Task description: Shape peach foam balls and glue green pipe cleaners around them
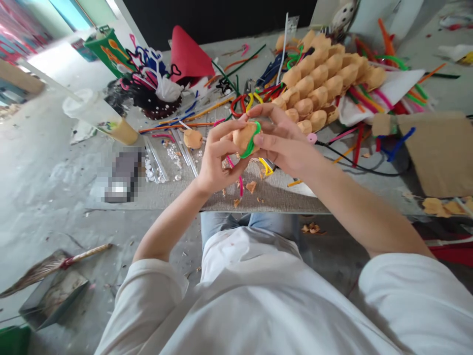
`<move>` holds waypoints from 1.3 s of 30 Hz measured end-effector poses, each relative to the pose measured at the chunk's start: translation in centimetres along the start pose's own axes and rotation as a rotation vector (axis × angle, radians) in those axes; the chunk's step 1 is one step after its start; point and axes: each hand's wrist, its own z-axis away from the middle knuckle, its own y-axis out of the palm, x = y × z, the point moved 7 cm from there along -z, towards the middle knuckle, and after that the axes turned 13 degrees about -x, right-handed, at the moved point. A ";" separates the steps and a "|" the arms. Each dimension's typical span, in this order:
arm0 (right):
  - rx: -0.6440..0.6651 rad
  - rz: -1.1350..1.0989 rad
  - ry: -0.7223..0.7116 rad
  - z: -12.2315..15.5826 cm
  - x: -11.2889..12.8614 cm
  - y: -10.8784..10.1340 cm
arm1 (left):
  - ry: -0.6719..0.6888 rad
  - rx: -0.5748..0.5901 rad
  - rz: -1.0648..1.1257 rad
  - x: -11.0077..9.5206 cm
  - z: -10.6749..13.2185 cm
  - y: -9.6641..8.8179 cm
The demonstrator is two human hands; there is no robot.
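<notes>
Above the table's front part, both hands hold a small tan egg-carton cup piece (242, 137). A green pipe cleaner (247, 152) curves around its right side. My left hand (217, 160) grips the piece from the left, fingers closed on it. From the right, my right hand (283, 143) pinches the green pipe cleaner against the piece, thumb on the green strand. Another tan cup piece (192, 139) lies on the table left of my hands. Below them are a pink pipe cleaner (241, 185) and torn tan scraps (251, 187).
Behind my right hand lies a tan egg tray (320, 76) among many coloured pipe cleaners. At left stand a drink cup (111, 121) and a blurred-out dark object (123, 175), near white beads (173, 155). A red cone (188, 54) stands at the back; cardboard (436, 153) lies right.
</notes>
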 end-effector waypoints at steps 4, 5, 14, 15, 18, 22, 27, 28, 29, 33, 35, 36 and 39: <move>-0.018 0.000 -0.028 1.0 0.9 0.1 | -0.133 -0.015 -0.026 0.6 0.2 0.4; -0.038 0.013 -0.049 1.0 0.9 -0.1 | -0.155 -0.010 -0.041 0.8 0.2 0.4; -0.175 -0.048 -0.041 0.2 -1.0 -0.8 | 0.157 -0.044 -0.236 0.0 -1.0 -1.2; -0.183 -0.055 -0.029 0.2 -1.2 -0.8 | 0.184 -0.053 -0.237 -0.2 -1.1 -1.3; -0.190 -0.076 0.001 0.4 -1.5 -0.8 | 0.219 -0.076 -0.259 -0.7 -1.3 -1.3; -0.155 -0.086 0.015 0.6 -1.5 -0.4 | 0.229 -0.095 -0.277 -1.1 -1.5 -1.3; -0.173 -0.015 -0.061 0.7 -1.1 -0.4 | 0.276 -0.098 -0.263 -1.5 -1.5 -1.3; -0.168 0.005 -0.086 0.7 -1.0 -0.4 | 0.278 -0.100 -0.257 -1.5 -1.5 -1.3; -0.152 0.026 -0.107 0.8 -1.0 -0.3 | 0.278 -0.102 -0.252 -1.5 -1.5 -1.3; -0.103 0.086 -0.164 1.1 -0.8 0.1 | 0.258 -0.097 -0.244 -1.6 -1.5 -1.3; -0.129 0.088 -0.187 1.2 -0.7 0.0 | 0.253 -0.094 -0.229 -1.6 -1.5 -1.3; -0.144 0.082 -0.195 1.3 -0.6 0.0 | 0.250 -0.093 -0.221 -1.6 -1.4 -1.3; -0.167 0.050 -0.198 1.4 -0.4 0.1 | 0.245 -0.085 -0.215 -1.5 -1.4 -1.2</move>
